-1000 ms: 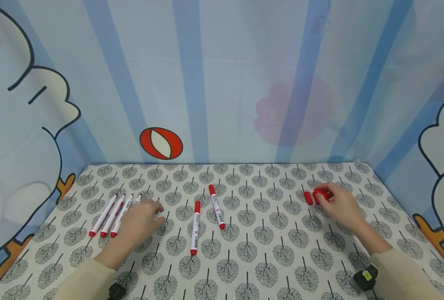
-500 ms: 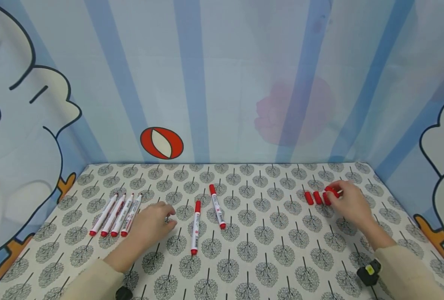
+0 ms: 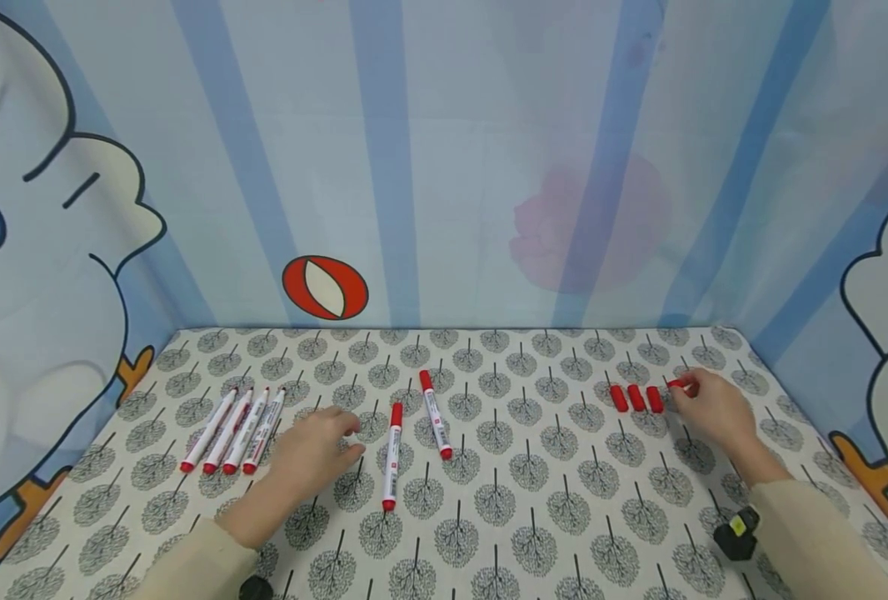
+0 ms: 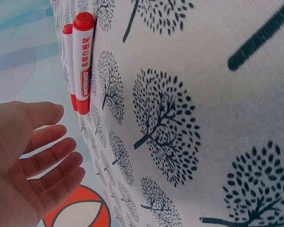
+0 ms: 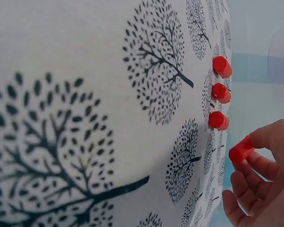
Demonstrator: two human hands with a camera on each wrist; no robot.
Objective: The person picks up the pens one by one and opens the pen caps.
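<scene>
Between thumb and fingers, my right hand (image 3: 714, 410) pinches a red marker cap (image 5: 241, 150). Left of it, three more red caps (image 3: 636, 398) lie side by side in a row on the cloth. My left hand (image 3: 312, 454) holds nothing; its fingers are relaxed and slightly bent, over the cloth. To that hand's left, several uncapped whiteboard markers (image 3: 242, 429) lie in a slanted row. On its right lies a capped whiteboard marker (image 3: 392, 457), white with red ends, and a second capped marker (image 3: 435, 414) lies just beyond. Both capped markers also show in the left wrist view.
A white cloth with grey tree prints (image 3: 530, 492) covers the table. A pale blue striped curtain (image 3: 474, 167) with cartoon figures stands along the back and both sides. Each wrist carries a small black camera, such as the right one (image 3: 736, 533).
My right hand has moved right, leaving red caps lying in a row, and now pinches another at the row's right end. My left hand has moved right, away from the uncapped markers.
</scene>
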